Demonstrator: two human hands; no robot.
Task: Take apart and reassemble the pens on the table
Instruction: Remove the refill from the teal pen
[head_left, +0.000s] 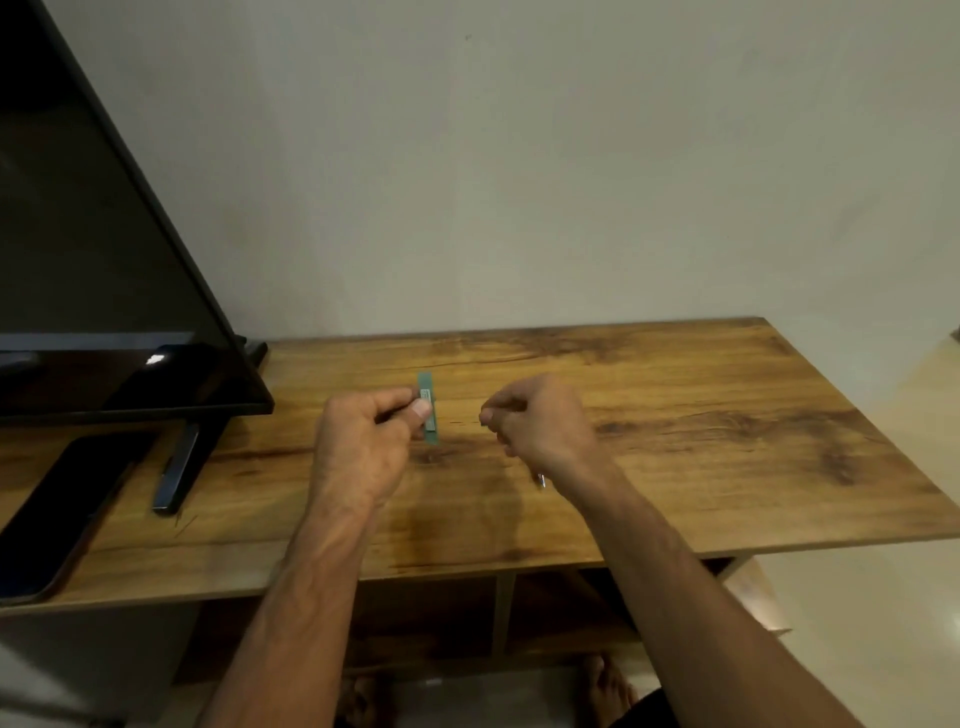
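Observation:
My left hand (363, 436) is closed above the middle of the wooden table (675, 441), pinching a thin dark pen part between thumb and fingers. A green pen piece (429, 410) with a pale clip or label stands out just past the thumb; I cannot tell whether it is held or lies on the table. My right hand (535, 421) is curled a short gap to the right, fingertips pinched together on something too small to make out. A metallic pen tip (541, 480) pokes out below the right wrist.
A dark monitor (104, 260) stands at the left on a black foot (176, 473). A black phone (57, 519) lies flat near the table's front left edge. A pale wall rises behind. Shelves sit under the table.

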